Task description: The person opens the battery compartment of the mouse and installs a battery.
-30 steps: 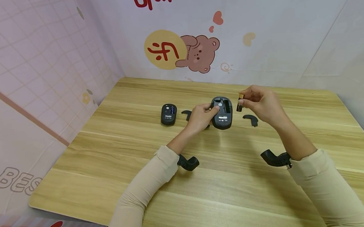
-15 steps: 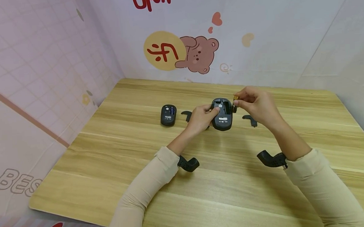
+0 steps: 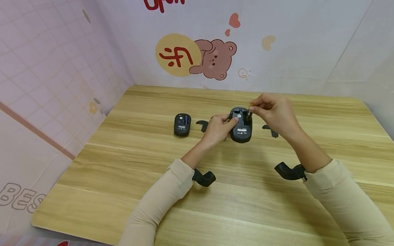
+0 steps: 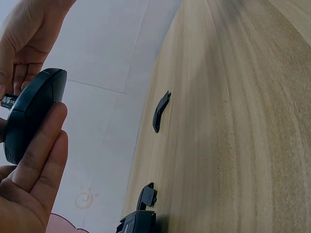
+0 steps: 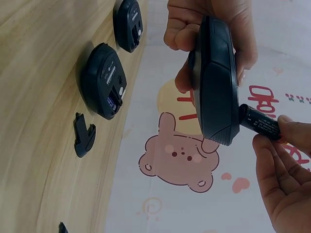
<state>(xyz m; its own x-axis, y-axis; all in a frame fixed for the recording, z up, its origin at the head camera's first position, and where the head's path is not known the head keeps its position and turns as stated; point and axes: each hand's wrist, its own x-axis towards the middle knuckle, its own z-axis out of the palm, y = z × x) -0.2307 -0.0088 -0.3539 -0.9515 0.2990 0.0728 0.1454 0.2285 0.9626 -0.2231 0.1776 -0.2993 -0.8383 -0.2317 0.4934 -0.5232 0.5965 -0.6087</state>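
In the head view my left hand (image 3: 217,130) holds a black computer mouse (image 3: 242,132) with its underside facing me, thumb on that underside. Its battery compartment is uncovered. My right hand (image 3: 276,114) pinches a small black battery with a copper-coloured end (image 3: 248,116), tilted over the compartment. From the right wrist view, the battery (image 5: 260,122) has its black end right at the mouse's underside, with thumb and fingertips around the other end. The left wrist view has the mouse (image 4: 36,109) edge-on, straight fingers supporting its back; the compartment is hidden there.
A second mouse (image 3: 182,124) lies underside up on the wooden table (image 3: 194,218), a battery in its slot. Another mouse (image 5: 104,82) shows beside it in the right wrist view. Loose black battery covers (image 3: 202,125) lie about, one cover (image 3: 271,130) below my right hand.
My right hand has moved left with the battery, from beside the mouse to over its uncovered compartment. My left hand and the mouse have stayed nearly still.
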